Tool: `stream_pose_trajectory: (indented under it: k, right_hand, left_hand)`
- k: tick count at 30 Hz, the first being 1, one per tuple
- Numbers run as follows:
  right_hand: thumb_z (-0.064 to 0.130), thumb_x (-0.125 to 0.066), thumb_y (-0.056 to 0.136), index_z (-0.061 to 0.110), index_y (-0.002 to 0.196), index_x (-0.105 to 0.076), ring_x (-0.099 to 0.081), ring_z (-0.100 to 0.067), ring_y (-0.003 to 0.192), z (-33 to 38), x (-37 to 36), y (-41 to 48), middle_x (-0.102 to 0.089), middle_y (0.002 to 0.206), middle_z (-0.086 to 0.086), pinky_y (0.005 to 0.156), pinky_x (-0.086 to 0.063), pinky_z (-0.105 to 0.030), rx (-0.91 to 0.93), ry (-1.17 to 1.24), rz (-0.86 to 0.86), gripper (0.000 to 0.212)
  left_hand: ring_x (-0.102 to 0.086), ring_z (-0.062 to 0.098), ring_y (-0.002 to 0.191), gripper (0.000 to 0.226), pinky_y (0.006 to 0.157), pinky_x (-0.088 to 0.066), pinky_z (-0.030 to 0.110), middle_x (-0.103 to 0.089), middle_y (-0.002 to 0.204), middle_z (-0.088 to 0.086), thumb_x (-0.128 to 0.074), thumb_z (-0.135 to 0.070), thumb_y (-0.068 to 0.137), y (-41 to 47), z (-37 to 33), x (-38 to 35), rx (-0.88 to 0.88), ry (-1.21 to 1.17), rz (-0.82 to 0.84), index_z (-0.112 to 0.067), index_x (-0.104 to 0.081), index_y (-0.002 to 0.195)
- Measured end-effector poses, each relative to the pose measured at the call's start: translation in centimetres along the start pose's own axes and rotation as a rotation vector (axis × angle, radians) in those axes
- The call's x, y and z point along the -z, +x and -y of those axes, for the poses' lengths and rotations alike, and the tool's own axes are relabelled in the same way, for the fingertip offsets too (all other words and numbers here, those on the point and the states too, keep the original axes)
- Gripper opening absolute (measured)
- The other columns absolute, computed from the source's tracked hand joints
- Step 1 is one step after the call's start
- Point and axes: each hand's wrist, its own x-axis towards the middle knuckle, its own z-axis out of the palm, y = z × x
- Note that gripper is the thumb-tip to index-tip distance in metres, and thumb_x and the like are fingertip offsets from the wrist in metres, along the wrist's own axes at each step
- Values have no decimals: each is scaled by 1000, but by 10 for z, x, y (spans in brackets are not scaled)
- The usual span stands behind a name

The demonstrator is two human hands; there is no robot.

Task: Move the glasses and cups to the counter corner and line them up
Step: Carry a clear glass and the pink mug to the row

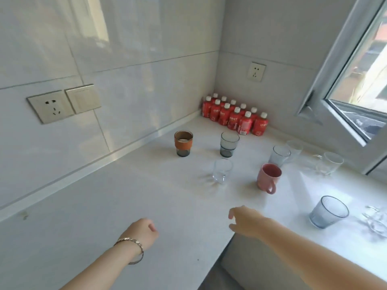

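Note:
Glasses and cups stand scattered on the white counter (pixel 125 206). A glass with an orange sleeve (pixel 183 143) is nearest the left wall. A grey glass (pixel 229 144) and a small clear glass (pixel 222 170) stand in the middle. A pink mug (pixel 268 178) is right of them, with clear glasses (pixel 279 155) (pixel 329 163) behind it. A blue-grey tumbler (pixel 327 211) stands at the right. My left hand (pixel 142 231), fingers curled, holds nothing. My right hand (pixel 245 220) hovers with fingers apart, well short of the pink mug.
Several red bottles (pixel 234 115) fill the counter corner. Wall sockets (pixel 51 106) (pixel 256 71) sit on the tiles. An open window frame (pixel 335 105) juts over the right side. More clear glassware (pixel 374 220) lies at the far right. The counter's front edge cuts in below my right hand.

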Motion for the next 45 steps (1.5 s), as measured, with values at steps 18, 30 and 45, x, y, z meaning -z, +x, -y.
stream_pose_trajectory:
  k: [18, 30, 45]
  right_hand:
    - [27, -49, 87, 19, 106, -62, -59, -25, 101, -174, 73, 78, -59, 112, -3, 82, -51, -33, -208, 291, -235, 24]
    - [42, -62, 77, 23, 145, -14, -36, -23, 129, -196, 72, 143, -22, 148, 3, 94, -45, -31, -204, 398, -241, 85]
    - [40, -72, 69, 28, 147, -17, -40, -19, 125, -136, 96, 142, -33, 140, 8, 93, -45, -29, 388, 180, -104, 96]
  left_hand:
    - [-33, 26, 139, 109, 108, -35, 40, -11, 157, 4, -78, -33, 68, 160, -254, -78, -181, -150, 18, -15, -6, 148]
    - [-51, 20, 119, 87, 96, -42, 31, -42, 140, 3, -85, -20, 61, 168, -253, -80, -81, -316, -93, -14, -41, 136]
    - [-58, 20, 111, 88, 98, -43, 31, -52, 129, -1, -89, -14, 53, 17, -164, -55, 358, -494, -484, -20, -48, 131]
